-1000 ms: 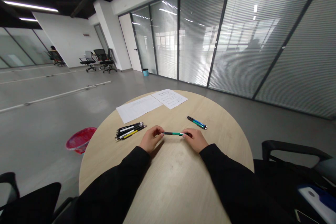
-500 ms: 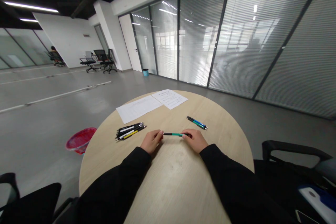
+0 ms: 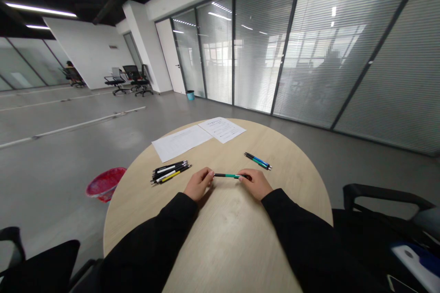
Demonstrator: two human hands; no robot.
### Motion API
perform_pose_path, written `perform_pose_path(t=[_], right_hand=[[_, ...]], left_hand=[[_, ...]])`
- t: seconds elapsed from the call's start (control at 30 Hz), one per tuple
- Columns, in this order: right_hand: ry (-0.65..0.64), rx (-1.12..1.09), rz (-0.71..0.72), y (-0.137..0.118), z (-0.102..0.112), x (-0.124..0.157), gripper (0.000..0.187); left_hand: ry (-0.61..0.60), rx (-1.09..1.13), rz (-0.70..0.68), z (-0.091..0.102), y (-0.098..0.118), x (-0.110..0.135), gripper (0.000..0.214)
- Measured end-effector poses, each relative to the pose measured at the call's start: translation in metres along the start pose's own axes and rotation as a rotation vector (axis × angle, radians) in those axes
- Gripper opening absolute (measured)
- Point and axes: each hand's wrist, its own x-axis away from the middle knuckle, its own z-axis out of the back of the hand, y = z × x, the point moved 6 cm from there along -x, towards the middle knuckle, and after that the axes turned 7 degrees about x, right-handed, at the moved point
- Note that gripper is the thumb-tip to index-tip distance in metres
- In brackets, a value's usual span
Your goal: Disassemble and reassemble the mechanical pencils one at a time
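A green and black pen lies level just above the round wooden table, held at both ends. My left hand pinches its left tip with closed fingers. My right hand grips its right end. To the left lies a bunch of several black, white and yellow pens. Two pens, one blue and one green, lie to the upper right.
Two sheets of paper lie at the table's far edge. A red bin stands on the floor to the left. Black chair arms show at the right and the lower left. Glass walls with blinds run behind.
Both hands and the pen have dropped very slightly toward the table; otherwise nothing has moved.
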Motion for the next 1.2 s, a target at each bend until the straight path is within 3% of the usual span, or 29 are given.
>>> perform_pose_path(t=[0.17, 0.47, 0.7, 1.03, 1.2], right_hand=[[-0.004, 0.012, -0.004, 0.0, 0.0, 0.0, 0.016], [-0.006, -0.004, -0.008, -0.001, 0.0, 0.0, 0.016], [-0.013, -0.007, -0.001, -0.001, 0.0, 0.0, 0.016], [-0.008, -0.014, 0.009, 0.0, 0.0, 0.001, 0.016], [-0.015, -0.004, 0.004, -0.001, -0.001, 0.0, 0.016]], left_hand=[[-0.014, -0.136, 0.005, 0.001, 0.002, 0.0, 0.046], [-0.045, 0.068, -0.007, -0.002, -0.006, -0.001, 0.027], [-0.047, -0.144, 0.043, -0.002, -0.001, 0.001, 0.051], [-0.089, 0.094, 0.002, -0.005, -0.012, -0.002, 0.031], [-0.05, -0.046, 0.042, -0.003, -0.008, -0.001, 0.045]])
